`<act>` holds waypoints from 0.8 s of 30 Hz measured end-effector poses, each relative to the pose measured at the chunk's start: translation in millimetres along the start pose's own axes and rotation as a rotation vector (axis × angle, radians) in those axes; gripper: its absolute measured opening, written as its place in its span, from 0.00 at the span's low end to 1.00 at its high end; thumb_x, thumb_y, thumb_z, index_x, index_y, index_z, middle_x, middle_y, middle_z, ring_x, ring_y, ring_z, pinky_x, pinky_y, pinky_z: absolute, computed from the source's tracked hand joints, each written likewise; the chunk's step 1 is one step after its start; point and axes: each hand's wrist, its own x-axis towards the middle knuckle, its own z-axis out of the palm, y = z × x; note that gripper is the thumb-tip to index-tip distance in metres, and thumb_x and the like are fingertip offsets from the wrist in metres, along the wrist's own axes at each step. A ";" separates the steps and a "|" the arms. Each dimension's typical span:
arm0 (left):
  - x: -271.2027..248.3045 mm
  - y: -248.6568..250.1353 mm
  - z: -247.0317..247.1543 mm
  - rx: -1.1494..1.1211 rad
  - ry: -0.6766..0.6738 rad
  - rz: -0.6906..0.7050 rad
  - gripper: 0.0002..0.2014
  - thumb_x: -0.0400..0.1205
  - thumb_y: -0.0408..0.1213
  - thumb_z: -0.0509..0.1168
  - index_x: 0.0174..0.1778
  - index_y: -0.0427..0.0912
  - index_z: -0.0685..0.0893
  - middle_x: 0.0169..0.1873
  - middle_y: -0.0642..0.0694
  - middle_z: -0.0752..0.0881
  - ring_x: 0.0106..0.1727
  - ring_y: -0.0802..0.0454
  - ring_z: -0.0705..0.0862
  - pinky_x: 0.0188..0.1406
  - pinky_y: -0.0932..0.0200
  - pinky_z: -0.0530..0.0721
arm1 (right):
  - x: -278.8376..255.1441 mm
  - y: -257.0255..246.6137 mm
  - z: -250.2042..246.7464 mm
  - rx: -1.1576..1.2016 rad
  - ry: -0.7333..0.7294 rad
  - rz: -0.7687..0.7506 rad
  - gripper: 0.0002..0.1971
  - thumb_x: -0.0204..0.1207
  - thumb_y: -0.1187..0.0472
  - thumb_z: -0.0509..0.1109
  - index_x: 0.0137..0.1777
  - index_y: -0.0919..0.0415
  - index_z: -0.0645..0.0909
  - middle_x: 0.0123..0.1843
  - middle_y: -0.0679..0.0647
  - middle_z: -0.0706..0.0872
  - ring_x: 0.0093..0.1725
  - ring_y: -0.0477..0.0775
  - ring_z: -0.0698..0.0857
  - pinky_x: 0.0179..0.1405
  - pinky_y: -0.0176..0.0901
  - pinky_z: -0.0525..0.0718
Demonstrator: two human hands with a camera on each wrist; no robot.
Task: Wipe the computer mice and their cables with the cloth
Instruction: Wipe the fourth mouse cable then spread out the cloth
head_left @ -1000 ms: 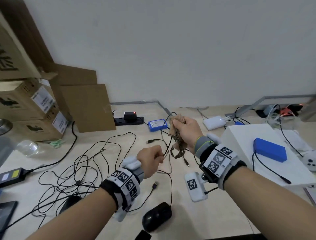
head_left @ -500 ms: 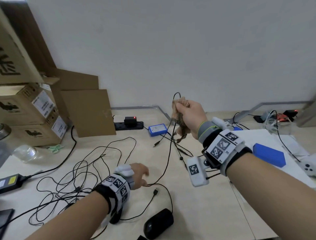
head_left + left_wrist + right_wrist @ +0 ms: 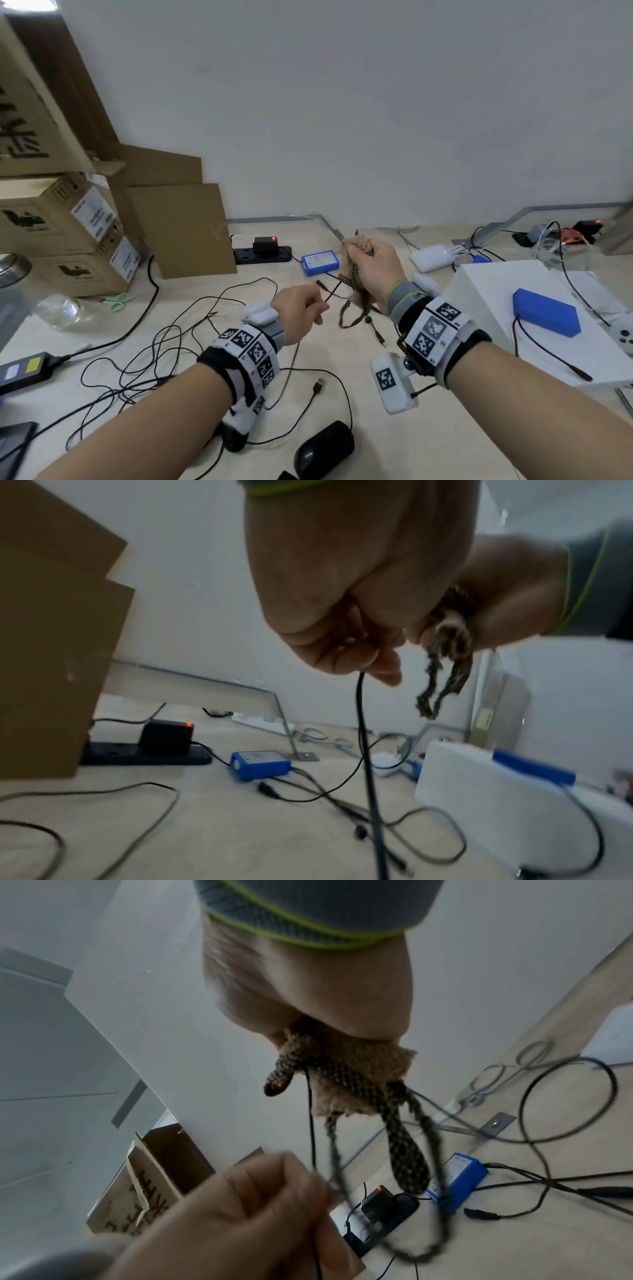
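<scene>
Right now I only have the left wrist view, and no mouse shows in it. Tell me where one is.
Observer: A black computer mouse lies on the desk at the near edge, between the two forearms.
Operator: Report what the right hand has.
Observer: The right hand grips a bunched tan cloth. In the right wrist view, the black cable comes out from under the cloth and runs to the left hand, which pinches it.
Operator: Find me a cable end.
Observer: A loose USB plug lies on the desk between the wrists, plugged into nothing.
</scene>
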 end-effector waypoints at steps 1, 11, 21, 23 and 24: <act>-2.4 -9.3 0.2 0.111 -0.063 -0.001 0.11 0.84 0.43 0.65 0.34 0.49 0.78 0.34 0.53 0.90 0.32 0.55 0.83 0.37 0.59 0.83 | 0.4 -1.5 0.1 0.016 0.022 -0.007 0.06 0.81 0.60 0.66 0.47 0.61 0.83 0.35 0.57 0.85 0.31 0.58 0.81 0.22 0.53 0.84; -27.5 -50.9 -2.6 0.942 -0.736 -0.120 0.15 0.84 0.44 0.64 0.61 0.39 0.84 0.49 0.48 0.79 0.48 0.52 0.78 0.40 0.61 0.74 | 7.7 -31.7 -8.8 0.104 0.041 -0.077 0.08 0.82 0.59 0.66 0.41 0.56 0.80 0.33 0.55 0.85 0.25 0.53 0.82 0.21 0.56 0.84; -0.4 27.2 -9.7 -0.587 -0.039 -0.061 0.08 0.85 0.36 0.63 0.55 0.37 0.82 0.43 0.38 0.91 0.40 0.44 0.87 0.44 0.48 0.85 | -2.1 -7.8 21.9 -0.016 -0.017 -0.155 0.09 0.81 0.63 0.66 0.39 0.54 0.80 0.35 0.54 0.85 0.34 0.55 0.83 0.28 0.44 0.82; -0.2 25.0 -9.1 -0.478 0.013 -0.023 0.07 0.83 0.36 0.65 0.44 0.37 0.84 0.36 0.38 0.90 0.34 0.46 0.84 0.41 0.44 0.86 | -3.5 -6.5 21.9 -0.018 -0.017 -0.132 0.08 0.81 0.62 0.66 0.40 0.54 0.81 0.36 0.55 0.85 0.32 0.56 0.83 0.22 0.43 0.78; -0.8 22.4 -10.0 -0.367 0.019 0.003 0.08 0.82 0.38 0.67 0.38 0.41 0.83 0.32 0.42 0.90 0.32 0.49 0.83 0.41 0.45 0.86 | -4.6 -7.3 20.6 -0.013 -0.013 -0.119 0.07 0.80 0.62 0.66 0.40 0.55 0.81 0.36 0.56 0.85 0.32 0.55 0.82 0.21 0.42 0.78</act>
